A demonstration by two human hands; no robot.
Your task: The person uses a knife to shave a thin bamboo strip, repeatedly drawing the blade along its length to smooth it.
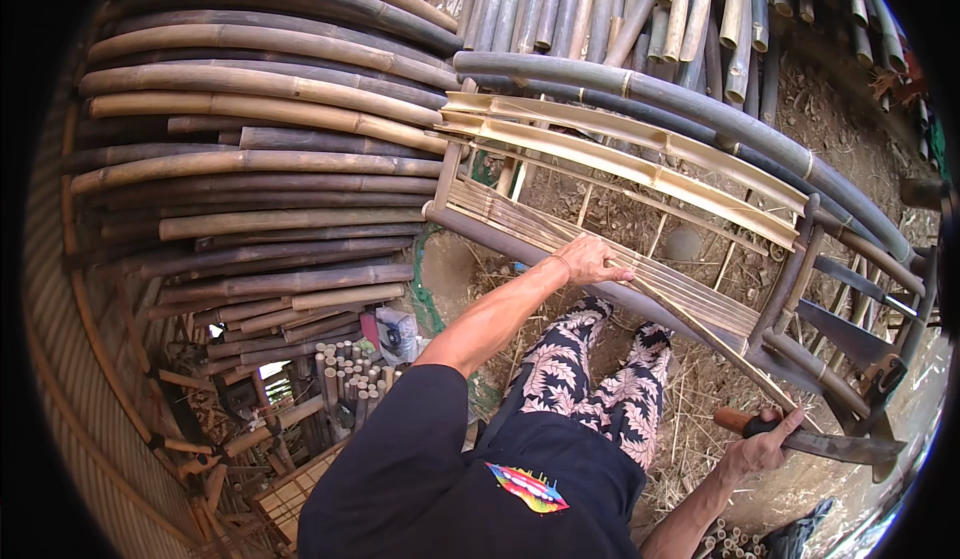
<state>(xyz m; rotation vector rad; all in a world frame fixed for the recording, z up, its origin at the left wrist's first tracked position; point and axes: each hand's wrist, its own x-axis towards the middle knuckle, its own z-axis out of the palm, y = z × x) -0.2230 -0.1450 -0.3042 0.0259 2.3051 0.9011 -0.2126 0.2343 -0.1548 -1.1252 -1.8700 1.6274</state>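
My left hand [588, 261] is closed on a long, thin bamboo strip [712, 343] that slants down to the right. Beneath it, more flat strips [690, 295] lie side by side along a bamboo rack [500, 240]. At the lower right, my right hand [752, 455] grips a machete [845, 446] where its wooden handle meets the dark blade. The strip's far end reaches the thumb of that hand, beside the blade; whether the fingers also pinch it I cannot tell.
Split bamboo halves [640, 165] rest across the rack's far side, beyond which lie thick poles [700, 109]. Stacked poles [270, 164] fill the left. Saws [850, 334] hang at the rack's right end. Short cut pieces [350, 379] stand upright at lower left.
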